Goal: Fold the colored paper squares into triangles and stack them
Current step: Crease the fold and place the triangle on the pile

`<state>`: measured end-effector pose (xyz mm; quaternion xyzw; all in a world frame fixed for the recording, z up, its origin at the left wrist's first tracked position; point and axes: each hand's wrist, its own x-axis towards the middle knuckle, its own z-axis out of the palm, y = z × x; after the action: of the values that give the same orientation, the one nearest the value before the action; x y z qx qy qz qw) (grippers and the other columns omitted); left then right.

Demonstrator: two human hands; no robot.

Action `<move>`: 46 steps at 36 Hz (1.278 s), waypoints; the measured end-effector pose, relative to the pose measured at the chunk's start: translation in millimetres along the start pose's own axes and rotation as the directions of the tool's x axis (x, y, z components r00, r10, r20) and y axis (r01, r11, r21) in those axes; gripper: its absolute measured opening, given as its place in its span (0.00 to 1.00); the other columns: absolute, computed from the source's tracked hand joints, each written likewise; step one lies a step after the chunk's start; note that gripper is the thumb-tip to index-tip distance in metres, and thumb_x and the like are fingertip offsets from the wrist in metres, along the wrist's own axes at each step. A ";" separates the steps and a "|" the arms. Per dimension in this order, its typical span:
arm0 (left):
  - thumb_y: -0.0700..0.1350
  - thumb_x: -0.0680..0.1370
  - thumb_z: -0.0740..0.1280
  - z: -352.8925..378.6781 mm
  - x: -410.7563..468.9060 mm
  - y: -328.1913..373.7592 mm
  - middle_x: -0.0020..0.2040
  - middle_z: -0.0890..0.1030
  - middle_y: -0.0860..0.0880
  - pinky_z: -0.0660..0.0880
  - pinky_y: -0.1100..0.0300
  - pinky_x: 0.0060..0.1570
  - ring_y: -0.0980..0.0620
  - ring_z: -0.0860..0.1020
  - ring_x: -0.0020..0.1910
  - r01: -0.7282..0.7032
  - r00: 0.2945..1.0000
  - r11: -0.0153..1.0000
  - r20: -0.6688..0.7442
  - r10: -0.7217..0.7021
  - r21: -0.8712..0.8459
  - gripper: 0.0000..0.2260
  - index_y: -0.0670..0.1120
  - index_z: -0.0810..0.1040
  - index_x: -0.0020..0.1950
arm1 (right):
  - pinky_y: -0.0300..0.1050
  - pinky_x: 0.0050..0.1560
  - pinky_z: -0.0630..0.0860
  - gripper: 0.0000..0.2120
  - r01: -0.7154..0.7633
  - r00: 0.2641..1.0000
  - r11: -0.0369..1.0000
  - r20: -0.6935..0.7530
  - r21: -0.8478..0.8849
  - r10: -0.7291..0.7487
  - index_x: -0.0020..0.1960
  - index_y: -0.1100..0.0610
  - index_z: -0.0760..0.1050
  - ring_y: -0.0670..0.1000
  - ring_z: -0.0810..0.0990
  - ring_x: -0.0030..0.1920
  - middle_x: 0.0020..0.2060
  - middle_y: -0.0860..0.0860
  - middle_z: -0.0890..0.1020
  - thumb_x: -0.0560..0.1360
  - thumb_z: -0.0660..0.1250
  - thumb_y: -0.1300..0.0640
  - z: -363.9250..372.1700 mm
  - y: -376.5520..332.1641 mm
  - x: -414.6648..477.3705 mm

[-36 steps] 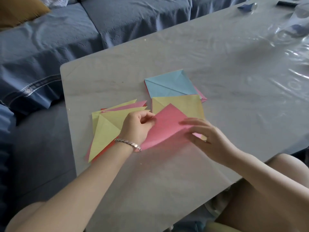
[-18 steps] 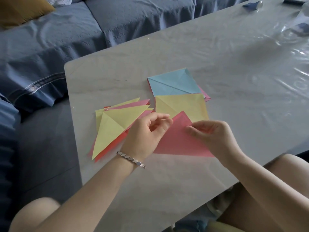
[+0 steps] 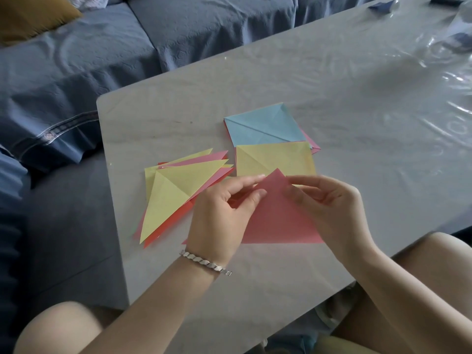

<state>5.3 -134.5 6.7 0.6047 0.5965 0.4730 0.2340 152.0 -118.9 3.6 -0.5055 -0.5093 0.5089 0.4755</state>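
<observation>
A pale grey counter (image 3: 357, 111) sits beside a blue sofa (image 3: 76, 72) with a mustard cushion (image 3: 33, 16); clear plastic film (image 3: 447, 72) gleams at the counter's far right. Near the front edge the left hand (image 3: 222, 213) and right hand (image 3: 329, 208) pinch the top corner of the pink paper (image 3: 278, 218) — fingers curled on it. Just left lies a stack of folded triangles (image 3: 173, 192); behind, a yellow square (image 3: 275, 159) and blue square (image 3: 263, 126) — the yellow's near edge partly hidden.

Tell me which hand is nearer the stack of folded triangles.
Left. The left hand pinches the pink paper just beside the stack of folded triangles, at its right edge; the right hand holds the same sheet on the far side, farther from the stack.
</observation>
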 end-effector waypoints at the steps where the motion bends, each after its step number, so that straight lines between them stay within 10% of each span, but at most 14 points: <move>1: 0.37 0.69 0.72 -0.4 -0.5 1.0 0.38 0.78 0.65 0.69 0.78 0.41 0.70 0.77 0.37 -0.002 1.000 1.000 -0.005 0.002 -0.014 0.15 0.56 0.79 0.47 | 0.31 0.33 0.74 0.06 0.001 1.000 1.000 0.002 0.015 -0.001 0.41 0.51 0.81 0.40 0.80 0.32 0.32 0.44 0.84 0.69 0.71 0.62 0.1 -1.1 -0.5; 46: 0.37 0.70 0.72 0.0 -7.9 -1.4 0.38 0.78 0.66 0.70 0.78 0.42 0.69 0.78 0.39 0.061 0.998 0.997 0.007 -0.061 0.043 0.09 0.47 0.84 0.47 | 0.26 0.42 0.72 0.14 0.073 0.994 0.993 0.091 -0.096 -0.064 0.39 0.45 0.80 0.35 0.80 0.38 0.34 0.36 0.83 0.71 0.69 0.65 -4.1 8.8 2.4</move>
<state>5.9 -141.7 3.1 0.5929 0.6238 0.4503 0.2377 156.3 -116.6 -5.1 -0.4878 -0.5714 0.4880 0.4443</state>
